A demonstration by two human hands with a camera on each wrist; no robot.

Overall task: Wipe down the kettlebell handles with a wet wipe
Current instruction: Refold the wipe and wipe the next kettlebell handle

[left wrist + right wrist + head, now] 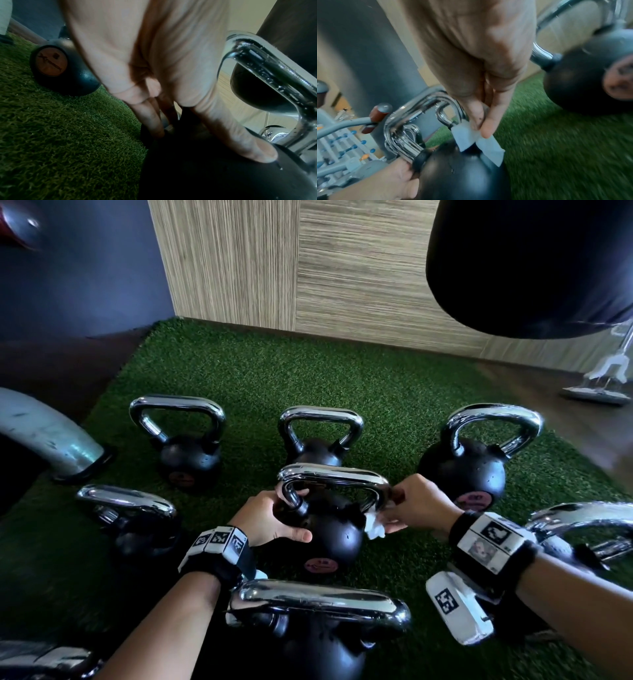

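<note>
The right hand (416, 503) pinched the wet wipe (374, 524) against the right leg of the centre kettlebell's handle (334, 475), on the turf (239, 364). The left hand (270, 517) gripped the handle's left leg, thumb on the ball. The loosely bunched wipe risked slipping off the chrome, leaving patches unwiped.

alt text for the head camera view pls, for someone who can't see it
A person's right hand rubs a white wipe on the chrome handle of a black kettlebell while the left hand steadies it. More kettlebells stand around it on green turf.

Green turf mat (342, 378) carries 7 kettlebells (190, 440).
</note>
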